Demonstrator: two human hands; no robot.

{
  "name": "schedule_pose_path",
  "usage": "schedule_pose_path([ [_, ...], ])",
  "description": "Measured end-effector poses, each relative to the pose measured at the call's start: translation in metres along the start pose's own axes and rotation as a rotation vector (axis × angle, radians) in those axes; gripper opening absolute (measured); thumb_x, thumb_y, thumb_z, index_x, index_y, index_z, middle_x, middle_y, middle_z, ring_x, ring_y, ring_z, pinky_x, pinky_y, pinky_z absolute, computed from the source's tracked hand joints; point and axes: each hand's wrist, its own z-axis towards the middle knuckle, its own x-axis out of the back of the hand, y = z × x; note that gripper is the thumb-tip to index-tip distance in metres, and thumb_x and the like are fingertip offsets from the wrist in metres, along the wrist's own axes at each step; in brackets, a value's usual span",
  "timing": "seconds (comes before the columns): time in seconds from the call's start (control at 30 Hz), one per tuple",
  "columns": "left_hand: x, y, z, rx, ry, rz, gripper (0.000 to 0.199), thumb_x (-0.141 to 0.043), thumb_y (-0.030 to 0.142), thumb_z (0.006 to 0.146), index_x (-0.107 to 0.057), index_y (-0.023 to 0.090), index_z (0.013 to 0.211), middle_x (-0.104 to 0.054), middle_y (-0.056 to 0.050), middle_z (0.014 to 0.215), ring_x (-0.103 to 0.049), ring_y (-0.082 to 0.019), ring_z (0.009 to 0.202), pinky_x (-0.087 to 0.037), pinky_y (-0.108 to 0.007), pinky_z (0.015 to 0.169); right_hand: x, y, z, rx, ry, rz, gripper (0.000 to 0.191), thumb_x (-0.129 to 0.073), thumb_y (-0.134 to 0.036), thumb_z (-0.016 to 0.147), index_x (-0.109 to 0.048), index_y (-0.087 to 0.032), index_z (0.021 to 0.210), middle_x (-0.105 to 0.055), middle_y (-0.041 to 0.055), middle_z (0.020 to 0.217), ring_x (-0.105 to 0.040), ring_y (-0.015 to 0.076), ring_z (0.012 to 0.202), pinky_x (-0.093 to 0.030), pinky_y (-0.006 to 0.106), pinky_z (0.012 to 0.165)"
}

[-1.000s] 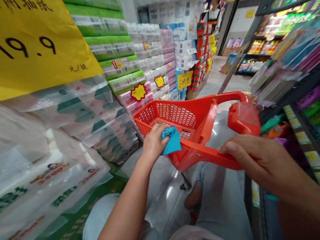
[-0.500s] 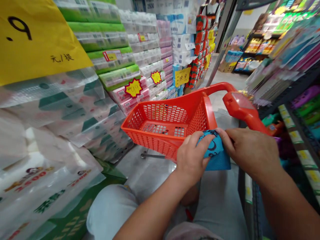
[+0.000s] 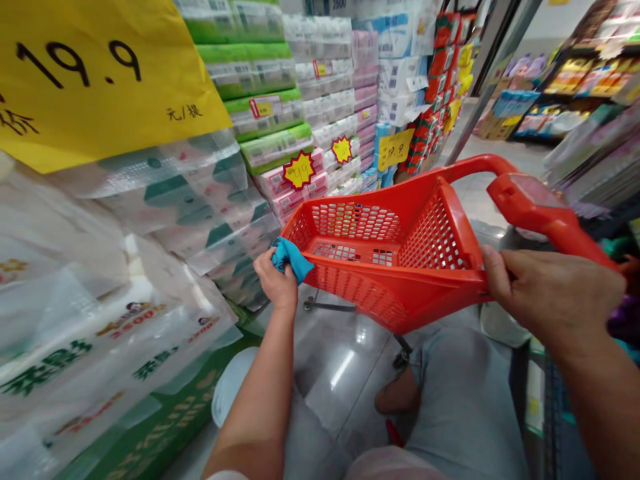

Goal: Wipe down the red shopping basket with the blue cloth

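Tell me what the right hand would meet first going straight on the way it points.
Likely the red basket, which the right hand seems to grip; exact depth is unclear.

The shiny grey tiled floor (image 3: 360, 363) carries the red shopping cart (image 3: 367, 290), standing on small wheels (image 3: 401, 359).

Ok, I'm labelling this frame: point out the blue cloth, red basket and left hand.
Blue cloth (image 3: 299, 263), head view, on its loose part.
Red basket (image 3: 407, 291), head view, on its near outer wall.
Left hand (image 3: 278, 285), head view, on its visible middle.
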Motion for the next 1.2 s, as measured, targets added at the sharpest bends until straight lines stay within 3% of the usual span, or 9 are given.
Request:
schedule_pose_path([
  [0.13,-0.028,0.024,-0.044,-0.012,0.076,-0.085,0.049,-0.046,0.011,0.081,-0.041,0.018,0.129,-0.049,-0.014,0.121,-0.05,-0.025,0.12,-0.04,-0.046,0.108,-0.002,-0.005,-0.003,0.066,0.112,0.0,0.052,-0.049,-0.047,0.094,-0.053,-0.018,0.051,-0.051,0.0036,0.049,-0.03,0.0121,0.049,-0.013,0.03,0.056],
  [0.27,-0.043,0.071,-0.123,-0.203,-0.08,-0.209,0.045,-0.054,0.016,0.077,-0.049,0.022,0.121,-0.055,-0.012,0.121,-0.056,-0.025,0.118,-0.047,-0.042,0.101,-0.001,-0.007,-0.004,0.178,0.197,-0.019,0.049,-0.052,-0.043,0.095,-0.052,-0.019,0.052,-0.051,0.0018,0.049,-0.034,0.012,0.049,-0.015,0.029,0.053],
  [0.33,-0.041,0.077,-0.137,-0.259,-0.143,-0.247,0.038,-0.054,0.017,0.073,-0.055,0.023,0.111,-0.059,-0.009,0.116,-0.061,-0.023,0.11,-0.051,-0.038,0.094,0.0,-0.007,-0.004,0.219,0.218,-0.031,0.048,-0.055,-0.042,0.094,-0.05,-0.02,0.051,-0.05,0.0012,0.047,-0.036,0.0128,0.047,-0.016,0.029,0.05],
  [0.57,-0.023,0.014,-0.041,0.076,0.11,-0.181,0.04,-0.046,0.012,0.076,-0.047,0.021,0.115,-0.052,-0.01,0.115,-0.051,-0.024,0.116,-0.038,-0.044,0.109,0.0,-0.017,0.002,0.171,0.153,0.03,0.049,-0.05,-0.043,0.095,-0.052,-0.019,0.051,-0.055,0.0042,0.051,-0.038,0.0122,0.048,-0.017,0.03,0.053],
  [0.67,-0.03,0.014,-0.028,0.206,0.181,-0.163,0.041,-0.042,0.011,0.079,-0.042,0.018,0.119,-0.048,-0.014,0.118,-0.047,-0.026,0.119,-0.035,-0.048,0.11,0.002,-0.025,0.005,0.192,0.125,0.031,0.048,-0.05,-0.04,0.095,-0.052,-0.018,0.052,-0.052,0.0037,0.049,-0.035,0.0115,0.048,-0.016,0.03,0.054],
  [0.87,-0.044,0.095,-0.129,0.093,0.004,-0.236,0.041,-0.048,0.012,0.079,-0.048,0.022,0.118,-0.053,-0.01,0.114,-0.054,-0.023,0.114,-0.043,-0.04,0.105,0.001,-0.041,0.014,0.167,0.057,0.048,0.048,-0.045,-0.041,0.097,-0.057,-0.017,0.058,-0.059,0.0068,0.057,-0.035,0.0124,0.052,-0.015,0.03,0.056],
  [0.97,-0.044,0.113,-0.167,-0.203,-0.295,-0.311,0.042,-0.056,0.014,0.075,-0.057,0.026,0.116,-0.055,-0.008,0.118,-0.057,-0.022,0.112,-0.049,-0.036,0.099,-0.003,-0.043,0.018,0.149,0.046,0.073,0.047,-0.047,-0.042,0.096,-0.057,-0.017,0.058,-0.061,0.0076,0.058,-0.034,0.0121,0.052,-0.014,0.03,0.057],
  [1.07,-0.04,0.085,-0.161,-0.255,-0.391,-0.28,0.042,-0.06,0.011,0.07,-0.062,0.029,0.108,-0.057,-0.005,0.117,-0.059,-0.021,0.107,-0.05,-0.033,0.094,-0.006,-0.042,0.019,0.153,0.088,0.032,0.049,-0.047,-0.044,0.095,-0.054,-0.017,0.055,-0.058,0.0067,0.053,-0.029,0.0121,0.05,-0.013,0.029,0.055],
  [1.2,-0.034,0.022,-0.116,0.004,-0.162,-0.176,0.041,-0.052,0.007,0.072,-0.054,0.023,0.11,-0.051,-0.009,0.115,-0.055,-0.024,0.112,-0.045,-0.041,0.101,-0.004,-0.042,0.017,0.183,0.109,0.007,0.048,-0.046,-0.043,0.096,-0.056,-0.018,0.056,-0.058,0.0056,0.053,-0.029,0.0126,0.051,-0.013,0.028,0.054],
])
